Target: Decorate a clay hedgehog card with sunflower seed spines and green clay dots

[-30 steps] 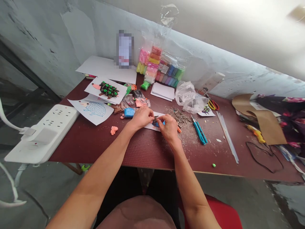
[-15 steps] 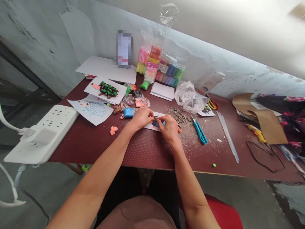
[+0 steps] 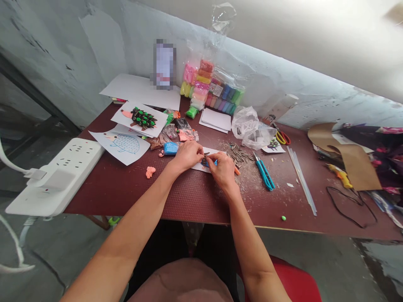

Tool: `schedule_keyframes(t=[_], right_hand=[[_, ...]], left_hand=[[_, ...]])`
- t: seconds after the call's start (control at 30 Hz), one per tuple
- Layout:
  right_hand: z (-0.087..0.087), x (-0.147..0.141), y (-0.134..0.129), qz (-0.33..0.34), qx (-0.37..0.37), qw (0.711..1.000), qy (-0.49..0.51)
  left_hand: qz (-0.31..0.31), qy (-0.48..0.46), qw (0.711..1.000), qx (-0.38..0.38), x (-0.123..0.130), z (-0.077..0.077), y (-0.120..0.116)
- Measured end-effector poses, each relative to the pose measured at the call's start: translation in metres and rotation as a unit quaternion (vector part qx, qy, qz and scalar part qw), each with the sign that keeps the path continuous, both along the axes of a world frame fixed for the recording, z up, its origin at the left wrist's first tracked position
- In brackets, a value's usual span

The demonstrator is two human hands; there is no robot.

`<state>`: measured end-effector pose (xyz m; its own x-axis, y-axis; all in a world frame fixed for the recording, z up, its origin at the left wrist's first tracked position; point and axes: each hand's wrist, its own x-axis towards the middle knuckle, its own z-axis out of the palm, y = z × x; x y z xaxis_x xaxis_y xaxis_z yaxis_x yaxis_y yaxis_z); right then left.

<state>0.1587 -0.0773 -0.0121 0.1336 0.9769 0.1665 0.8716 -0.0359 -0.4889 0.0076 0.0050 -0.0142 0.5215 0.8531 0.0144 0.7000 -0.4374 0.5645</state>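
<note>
Both my hands work close together over a small white card (image 3: 214, 150) lying on the table. The card carries blue clay (image 3: 207, 164) with dark striped sunflower seeds (image 3: 205, 158) on it, partly covered by my fingers. From the left, my left hand (image 3: 189, 154) bends its fingertips together at the edge of the seeds; what they hold, if anything, is hidden. My right hand (image 3: 223, 168) pinches thumb and forefinger at the clay, apparently around a seed too small to see clearly. A loose pile of sunflower seeds (image 3: 238, 154) lies just right of the card.
A teal utility knife (image 3: 264, 173) lies to the right, with clear glue sticks (image 3: 301, 180) beyond. At left are a finished hedgehog card (image 3: 143, 118), a hedgehog drawing (image 3: 126, 144) and a white power strip (image 3: 69, 167). Clay packs (image 3: 201, 86) stand against the wall.
Both hands stay at the card in nearly the same pinched pose. Only a very slight shift of the view shows.
</note>
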Motion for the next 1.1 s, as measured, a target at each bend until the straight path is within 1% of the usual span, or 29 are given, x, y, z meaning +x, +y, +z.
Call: schedule_keyframes(t=[0.13, 0.37, 0.47, 0.57, 0.63, 0.73, 0.83, 0.9, 0.97, 1.1], right_hand=[[-0.001, 0.001, 0.0, -0.002, 0.0, 1.0, 0.0], [-0.003, 0.0, 0.0, -0.003, 0.001, 1.0, 0.002], [-0.003, 0.002, 0.0, -0.004, 0.011, 1.0, 0.014], [0.0, 0.015, 0.0, -0.038, 0.037, 0.998, 0.028], [0.005, 0.029, 0.001, -0.095, 0.044, 0.994, 0.02], [0.014, 0.053, 0.005, -0.158, 0.011, 0.987, -0.034], [0.021, 0.066, 0.011, -0.176, -0.05, 0.979, -0.089], [0.023, 0.067, 0.016, -0.173, -0.093, 0.974, -0.114], [0.025, 0.064, 0.02, -0.166, -0.131, 0.969, -0.129], [0.026, 0.057, 0.025, -0.159, -0.17, 0.963, -0.138]], left_hand=[[0.002, 0.006, 1.0, 0.005, 0.0, -0.001, 0.0], [0.007, 0.012, 1.0, -0.004, 0.001, 0.003, -0.003], [0.011, 0.005, 1.0, -0.007, 0.001, 0.003, -0.003], [0.013, -0.013, 1.0, -0.013, 0.0, 0.001, -0.001], [0.009, -0.034, 0.999, -0.017, -0.002, 0.0, 0.001], [0.011, -0.069, 0.997, -0.012, -0.005, -0.004, 0.006], [0.03, -0.071, 0.997, 0.024, -0.006, -0.01, 0.01], [0.034, -0.057, 0.996, 0.058, -0.005, -0.014, 0.012], [0.034, -0.036, 0.996, 0.075, -0.004, -0.018, 0.013], [0.029, 0.012, 0.997, 0.072, -0.003, -0.021, 0.013]])
